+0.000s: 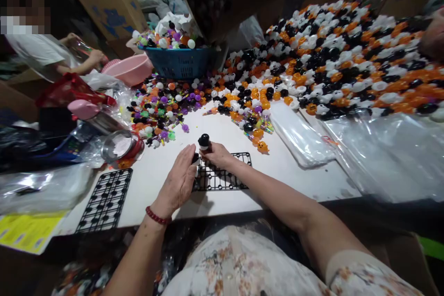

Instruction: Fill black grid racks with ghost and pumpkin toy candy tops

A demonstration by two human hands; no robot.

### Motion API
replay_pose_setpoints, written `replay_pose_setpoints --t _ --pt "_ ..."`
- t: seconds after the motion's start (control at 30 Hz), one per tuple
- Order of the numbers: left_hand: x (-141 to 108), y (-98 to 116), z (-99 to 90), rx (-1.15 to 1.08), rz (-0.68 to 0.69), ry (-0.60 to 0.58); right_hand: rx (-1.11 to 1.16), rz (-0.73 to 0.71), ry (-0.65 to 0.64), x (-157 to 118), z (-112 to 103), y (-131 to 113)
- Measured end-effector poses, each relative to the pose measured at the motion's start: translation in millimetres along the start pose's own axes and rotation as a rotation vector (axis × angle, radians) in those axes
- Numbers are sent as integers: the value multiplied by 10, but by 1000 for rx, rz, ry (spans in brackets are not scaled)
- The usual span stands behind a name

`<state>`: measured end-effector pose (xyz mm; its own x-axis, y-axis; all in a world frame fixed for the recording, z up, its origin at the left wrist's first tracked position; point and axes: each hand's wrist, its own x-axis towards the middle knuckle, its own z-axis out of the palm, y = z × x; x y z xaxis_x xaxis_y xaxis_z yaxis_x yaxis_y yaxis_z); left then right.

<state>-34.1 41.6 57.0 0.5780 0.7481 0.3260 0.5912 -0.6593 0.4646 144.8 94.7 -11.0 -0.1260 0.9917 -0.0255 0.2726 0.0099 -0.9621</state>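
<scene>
My right hand (218, 154) holds a small black-and-white toy piece (204, 141) upright between its fingertips, just above a black plastic grid rack (225, 176) on the white table. My left hand (179, 181) is curled beside it, fingers closed on a small black-and-white part (196, 159) at the rack's left edge. The two hands nearly touch. A red bead bracelet (157, 216) sits on my left wrist.
A second black grid rack (106, 200) lies at the left front. Heaps of orange, black and white toy pieces (347, 51) cover the far right; purple and green ones (161, 104) the middle. Blue basket (178, 61), pink basin (129, 69), clear bags (301, 136). Another person (52, 53) sits far left.
</scene>
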Motion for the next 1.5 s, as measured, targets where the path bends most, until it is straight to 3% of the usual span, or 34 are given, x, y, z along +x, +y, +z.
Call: replay_pose_setpoints --t 0.13,0.33,0.7,0.83,0.9,0.97,1.03,1.1,1.2,1.33,1.5 --pt "-12 -9 14 9 2 -4 -114 30 -76 36 33 -59" --pt "1 -7 33 -13 -7 -3 -354 -79 -94 38 -19 -158" --pt "115 -34 -10 -54 -57 0 -550 -154 -154 155 76 -30" --pt "107 234 -148 44 63 124 -576 -156 -158 100 58 -94" --pt "27 455 -209 49 153 151 -560 -197 -134 -11 -84 -106" --pt "-112 645 -198 27 237 81 -549 -259 -29 -188 -355 -63" --pt "-284 739 -85 8 315 -68 -627 -261 156 -404 -721 40" --pt "-458 716 120 5 356 -218 -815 -159 311 -620 -1094 174" --pt "-675 542 494 70 311 -288 -948 -41 322 -875 -1451 340" --pt "-844 340 860 204 236 -113 -812 -31 194 -971 -1466 363" --pt "-907 336 928 223 189 -24 -926 -26 138 -742 -1362 235"
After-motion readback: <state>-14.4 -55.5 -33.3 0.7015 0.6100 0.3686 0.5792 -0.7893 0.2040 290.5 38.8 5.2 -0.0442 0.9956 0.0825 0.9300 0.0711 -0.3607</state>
